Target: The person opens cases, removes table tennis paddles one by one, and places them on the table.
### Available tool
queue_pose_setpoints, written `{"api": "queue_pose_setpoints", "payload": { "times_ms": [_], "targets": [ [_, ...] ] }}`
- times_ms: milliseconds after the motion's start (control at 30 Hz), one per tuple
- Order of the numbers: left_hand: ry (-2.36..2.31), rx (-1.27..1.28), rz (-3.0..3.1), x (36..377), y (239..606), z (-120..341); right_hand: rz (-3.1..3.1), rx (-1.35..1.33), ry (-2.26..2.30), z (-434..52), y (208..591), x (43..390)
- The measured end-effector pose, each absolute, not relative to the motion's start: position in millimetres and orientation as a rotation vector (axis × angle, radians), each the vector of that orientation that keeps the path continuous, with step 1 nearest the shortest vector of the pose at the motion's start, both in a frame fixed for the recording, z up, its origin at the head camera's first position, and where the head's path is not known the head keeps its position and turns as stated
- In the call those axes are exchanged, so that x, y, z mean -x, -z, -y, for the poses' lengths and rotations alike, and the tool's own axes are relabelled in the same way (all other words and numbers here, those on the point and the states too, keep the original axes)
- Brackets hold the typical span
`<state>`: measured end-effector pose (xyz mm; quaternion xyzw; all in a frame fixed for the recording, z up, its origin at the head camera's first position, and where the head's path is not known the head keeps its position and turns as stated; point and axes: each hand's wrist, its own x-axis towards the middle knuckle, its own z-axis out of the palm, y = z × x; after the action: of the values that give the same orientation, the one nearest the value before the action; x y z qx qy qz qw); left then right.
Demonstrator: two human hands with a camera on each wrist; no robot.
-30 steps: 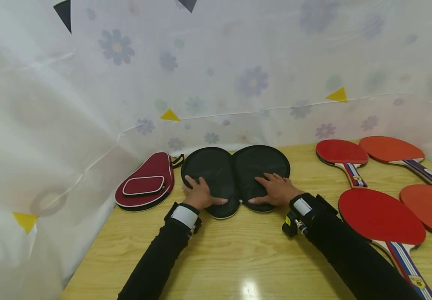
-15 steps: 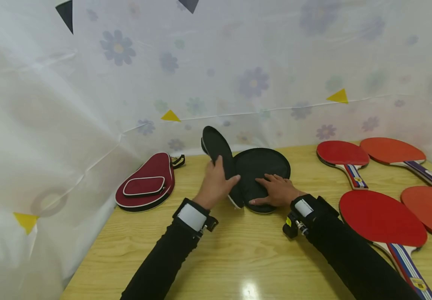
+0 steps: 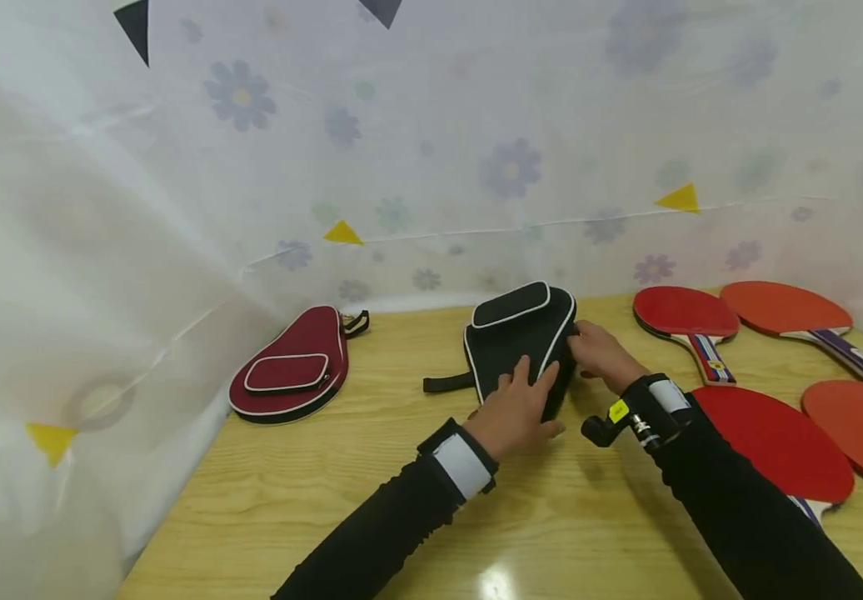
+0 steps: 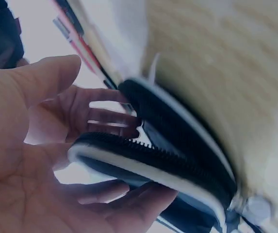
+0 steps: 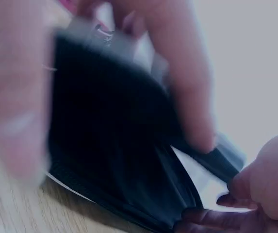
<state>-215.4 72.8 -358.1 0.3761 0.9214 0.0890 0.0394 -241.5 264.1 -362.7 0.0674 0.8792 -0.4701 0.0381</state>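
A black table tennis bat case with white piping and a small front pocket lies folded over at the back middle of the table in the head view. My left hand rests on its near part, fingers stretched over the top. At the case's right edge, my right hand grips the side. In the left wrist view, the zip edges gape apart and my left fingers touch the outside of one edge, thumb free. The right wrist view, blurred, shows the dark case between my right thumb and fingers.
A maroon bat case lies at the left. Red table tennis bats and orange-red ones lie at the right, partly under my right forearm. A black strap sticks out from the black case. A white patterned sheet hangs behind.
My left hand has folded the black case's left half over onto the right half, turning its pocket side up. My right hand has moved off the inside to the case's right edge.
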Motion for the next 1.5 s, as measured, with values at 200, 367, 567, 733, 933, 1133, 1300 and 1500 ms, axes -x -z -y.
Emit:
{"api": "queue_pose_setpoints", "payload": {
  "times_ms": [200,367,567,733,933,1133,1300,1500],
  "targets": [
    [-0.220,-1.089,-2.769,219.1,362.4,-74.4,-2.585,-0.318,1.427,-263.4,356.9,238.1],
    [-0.155,-1.043,-2.757,228.5,364.9,-64.9,-2.753,-0.301,1.117,-252.8,362.1,243.4],
    [-0.039,-0.898,-2.795,228.2,371.6,-58.2,-2.907,-0.240,0.840,-223.9,363.2,239.4],
    [0.047,-0.970,-2.817,225.5,373.1,-57.0,-2.922,-0.069,0.700,-200.4,355.1,231.4],
    [-0.099,-1.027,-2.672,236.5,367.2,-47.4,-2.900,-0.011,0.515,-188.0,357.7,230.5],
    [-0.228,-1.061,-2.575,260.7,357.8,-30.0,-2.938,-0.047,0.343,-178.7,363.1,229.5],
    [-0.219,-1.099,-2.578,269.7,356.5,-21.4,-2.962,-0.057,0.292,-174.7,367.4,226.6],
    [-0.120,-1.090,-2.649,271.3,360.8,-23.8,-3.020,0.113,0.324,-184.6,370.9,220.4]
  ]
}}
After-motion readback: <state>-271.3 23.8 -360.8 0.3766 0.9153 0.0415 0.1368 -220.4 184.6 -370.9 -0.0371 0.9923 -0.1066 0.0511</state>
